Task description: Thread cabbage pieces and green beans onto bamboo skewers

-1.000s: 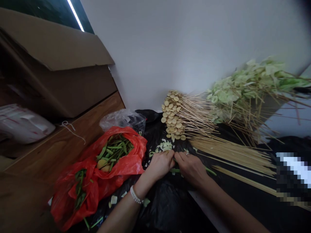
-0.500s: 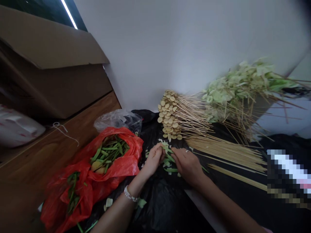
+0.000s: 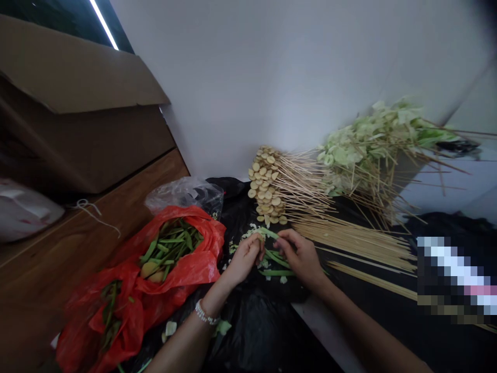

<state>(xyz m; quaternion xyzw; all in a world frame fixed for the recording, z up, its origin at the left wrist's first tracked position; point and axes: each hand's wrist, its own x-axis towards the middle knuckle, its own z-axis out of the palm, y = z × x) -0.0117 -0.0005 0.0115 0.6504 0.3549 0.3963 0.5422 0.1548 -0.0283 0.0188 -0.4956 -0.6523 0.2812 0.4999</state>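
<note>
Head view: right grip (image 3: 300, 255) pinches a slender green strip (image 3: 269, 233), left grip (image 3: 246, 257) apparently too.

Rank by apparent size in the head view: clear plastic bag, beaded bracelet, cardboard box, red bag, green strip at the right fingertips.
1. Cardboard box, cut off by the frame
2. Red bag
3. Clear plastic bag
Beaded bracelet and green strip: too alike to rank, strip partly hidden.

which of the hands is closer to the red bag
Left. The left hand is just right of the red bag; the right hand is farther right, beyond the left.
</note>
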